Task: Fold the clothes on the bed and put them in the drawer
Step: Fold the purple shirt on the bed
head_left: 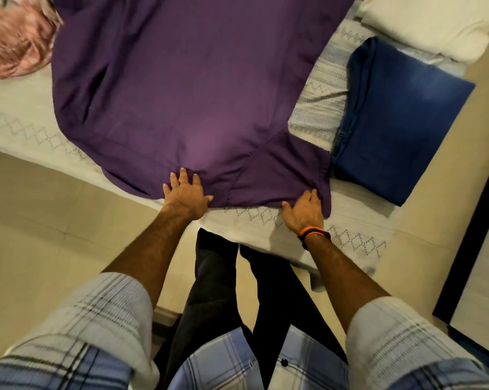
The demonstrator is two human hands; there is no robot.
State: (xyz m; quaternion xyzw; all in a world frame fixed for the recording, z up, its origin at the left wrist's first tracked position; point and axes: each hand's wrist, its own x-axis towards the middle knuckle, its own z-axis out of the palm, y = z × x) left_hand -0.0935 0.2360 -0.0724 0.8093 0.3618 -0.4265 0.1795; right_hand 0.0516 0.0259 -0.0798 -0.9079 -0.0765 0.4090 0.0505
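Purple shirt spread flat on the bed, near edge at the bed's front side. Left hand lies flat on the shirt's near edge, fingers splayed and straight. Right hand pinches the shirt's near right corner, fingers curled on the fabric. Folded blue jeans lie just right of the shirt, white pillow beyond them, pink-orange garment at far left
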